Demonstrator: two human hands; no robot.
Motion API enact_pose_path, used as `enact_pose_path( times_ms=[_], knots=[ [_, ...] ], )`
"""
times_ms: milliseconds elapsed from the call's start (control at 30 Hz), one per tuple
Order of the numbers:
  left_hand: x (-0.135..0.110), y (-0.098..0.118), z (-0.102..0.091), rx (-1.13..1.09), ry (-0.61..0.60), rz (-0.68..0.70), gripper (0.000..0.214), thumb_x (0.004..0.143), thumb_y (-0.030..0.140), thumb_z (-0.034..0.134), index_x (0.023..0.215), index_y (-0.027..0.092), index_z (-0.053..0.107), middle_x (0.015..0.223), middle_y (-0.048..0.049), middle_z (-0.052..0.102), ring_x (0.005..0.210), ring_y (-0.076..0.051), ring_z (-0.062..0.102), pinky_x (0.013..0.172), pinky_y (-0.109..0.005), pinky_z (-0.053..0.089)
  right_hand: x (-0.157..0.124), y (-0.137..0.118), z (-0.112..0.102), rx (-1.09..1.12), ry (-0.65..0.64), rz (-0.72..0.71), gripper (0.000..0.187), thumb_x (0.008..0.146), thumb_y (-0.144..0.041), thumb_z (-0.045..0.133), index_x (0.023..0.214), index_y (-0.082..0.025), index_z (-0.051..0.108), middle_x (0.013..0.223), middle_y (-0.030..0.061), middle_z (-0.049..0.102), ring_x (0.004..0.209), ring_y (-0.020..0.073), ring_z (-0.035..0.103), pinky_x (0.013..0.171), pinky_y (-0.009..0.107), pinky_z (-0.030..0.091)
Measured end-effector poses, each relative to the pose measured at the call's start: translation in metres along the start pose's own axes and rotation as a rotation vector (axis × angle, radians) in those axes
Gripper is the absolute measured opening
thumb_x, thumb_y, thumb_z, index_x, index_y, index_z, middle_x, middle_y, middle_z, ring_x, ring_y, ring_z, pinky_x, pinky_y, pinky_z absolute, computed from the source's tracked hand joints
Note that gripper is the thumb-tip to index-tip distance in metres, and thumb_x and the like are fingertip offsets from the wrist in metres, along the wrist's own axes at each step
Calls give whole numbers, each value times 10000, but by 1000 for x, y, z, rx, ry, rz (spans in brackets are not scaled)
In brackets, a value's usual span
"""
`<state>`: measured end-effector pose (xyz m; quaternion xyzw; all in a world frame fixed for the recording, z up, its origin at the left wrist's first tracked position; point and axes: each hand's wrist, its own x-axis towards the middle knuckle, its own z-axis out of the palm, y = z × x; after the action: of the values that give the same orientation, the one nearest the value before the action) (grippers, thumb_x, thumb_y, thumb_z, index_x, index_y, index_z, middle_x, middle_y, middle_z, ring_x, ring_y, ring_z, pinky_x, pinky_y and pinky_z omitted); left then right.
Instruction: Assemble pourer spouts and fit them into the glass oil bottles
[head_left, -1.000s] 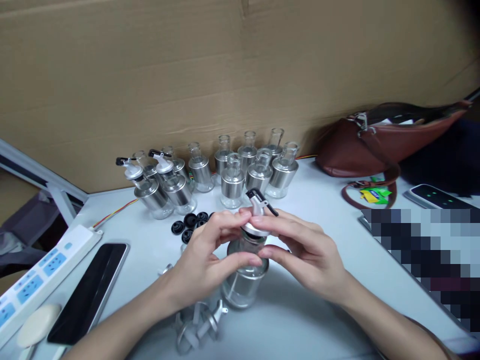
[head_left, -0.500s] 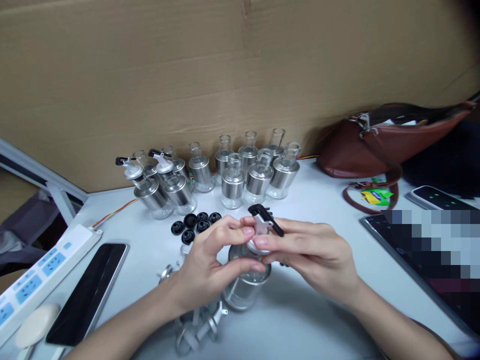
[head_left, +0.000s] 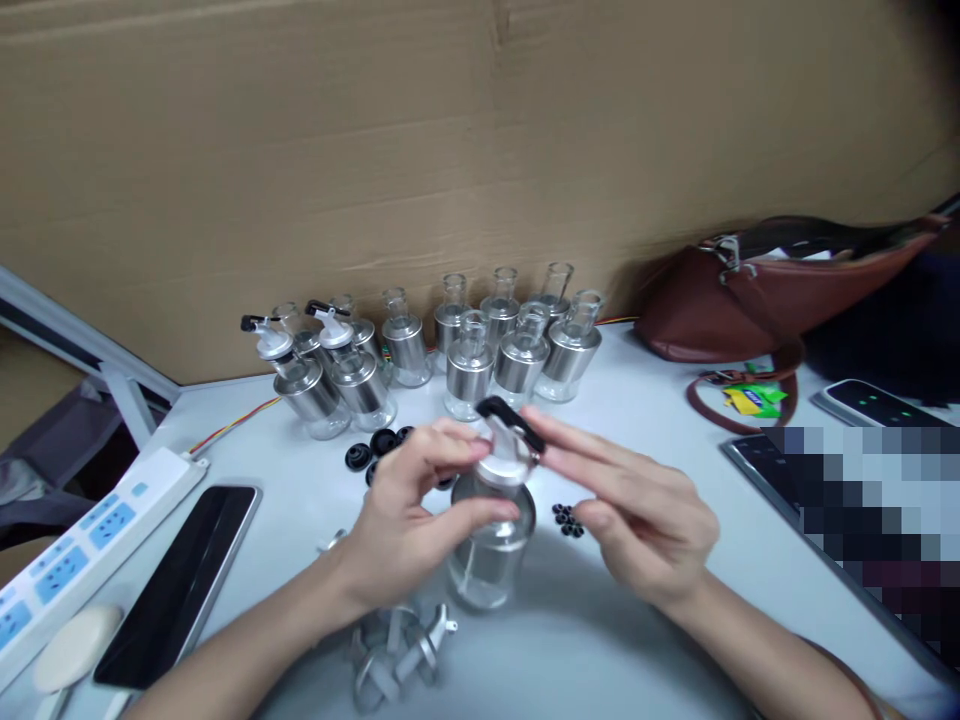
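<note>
A clear glass bottle (head_left: 486, 575) with a metallic band stands upright in front of me. On its neck sits a silver pour spout (head_left: 502, 458) with a black flip lever. My left hand (head_left: 409, 510) is curled round the neck, thumb in front and index finger against the spout. The straightened fingers of my right hand (head_left: 649, 515) rest beside the lever at the spout's right side, its thumb apart from them. Small black rings (head_left: 568, 520) lie between my right hand and the bottle. Several loose silver spouts (head_left: 401, 650) lie below my left hand, and black stoppers (head_left: 382, 442) beyond it.
At the back, several open bottles (head_left: 469, 375) stand near the cardboard wall (head_left: 450, 140), with two spouted bottles (head_left: 356, 385) on the left. A phone (head_left: 180, 585) and a power strip (head_left: 101, 545) lie left; a brown bag (head_left: 705, 310) and a laptop-like device (head_left: 750, 465) are right.
My right hand has loosened from the spout and spread, moving slightly right, which uncovers the small black rings. The spout's lever has turned a little; my left hand keeps its hold.
</note>
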<state>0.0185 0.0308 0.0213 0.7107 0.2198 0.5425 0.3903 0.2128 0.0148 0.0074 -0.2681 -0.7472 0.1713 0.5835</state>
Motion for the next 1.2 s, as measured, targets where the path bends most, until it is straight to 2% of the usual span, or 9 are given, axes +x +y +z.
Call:
enact_pose_path(
  times_ms=[133, 200, 267, 400, 633, 800, 967, 1100, 1200],
  knots=[
    [21, 18, -13, -2, 254, 54, 286, 808, 148, 739, 924, 271, 509, 991, 41, 641, 864, -171, 720, 808, -365, 615, -5, 7, 0, 50, 262, 115, 300, 968, -228, 500, 1202, -319, 664, 1265, 33, 657, 979, 248, 704, 803, 450, 609],
    [34, 23, -21, 60, 360, 124, 307, 795, 123, 745, 877, 264, 486, 981, 57, 624, 853, -162, 720, 857, -372, 601, -6, 9, -1, 66, 279, 128, 299, 967, -207, 496, 1180, -313, 677, 1226, 33, 679, 939, 232, 708, 756, 420, 613],
    [45, 20, -28, 121, 396, 161, 325, 789, 96, 739, 862, 259, 467, 970, 57, 602, 854, -158, 713, 883, -381, 590, -6, 11, -1, 45, 247, 113, 298, 961, -193, 501, 1172, -300, 682, 1167, 35, 706, 900, 220, 713, 730, 396, 615],
    [57, -8, -40, 235, 354, 174, 356, 780, 141, 736, 935, 259, 437, 1012, 12, 579, 919, -193, 688, 914, -443, 567, -7, 10, -2, 10, 207, 79, 278, 953, -197, 515, 1154, -278, 689, 968, 35, 758, 788, 206, 723, 672, 372, 619],
    [55, -56, -48, 306, 270, 56, 331, 816, 181, 648, 1024, 248, 398, 1045, -39, 587, 1004, -220, 675, 941, -452, 526, -5, 7, -2, 5, 188, 129, 240, 947, -190, 505, 1080, -247, 697, 810, 20, 750, 700, 183, 718, 607, 320, 603],
    [54, -66, -49, 331, 279, -13, 336, 824, 186, 623, 1027, 247, 363, 1079, -51, 558, 1028, -214, 661, 943, -437, 510, 0, 10, -4, -167, 190, 297, 164, 920, -215, 537, 1021, -227, 665, 789, 20, 738, 731, 190, 706, 681, 329, 563],
    [55, -73, -50, 331, 251, -41, 329, 813, 178, 618, 1004, 240, 357, 1048, -46, 550, 1000, -206, 669, 922, -422, 519, 8, 25, -12, -320, 72, 573, 237, 890, -306, 527, 1077, -188, 611, 881, 80, 745, 832, 245, 686, 498, 277, 470],
    [55, -75, -52, 334, 246, -54, 328, 815, 178, 612, 1007, 236, 352, 1055, -54, 551, 1011, -210, 663, 935, -437, 508, 9, 31, -14, -326, 37, 581, 200, 875, -307, 520, 973, -181, 639, 862, 79, 740, 814, 233, 682, 586, 304, 493],
    [57, -74, -55, 343, 236, -69, 340, 809, 184, 625, 1003, 238, 351, 1027, -45, 559, 989, -209, 666, 922, -432, 512, 7, 30, -11, -309, 21, 580, 225, 874, -313, 520, 1026, -180, 618, 870, 84, 742, 814, 233, 678, 505, 266, 459]
  ],
)
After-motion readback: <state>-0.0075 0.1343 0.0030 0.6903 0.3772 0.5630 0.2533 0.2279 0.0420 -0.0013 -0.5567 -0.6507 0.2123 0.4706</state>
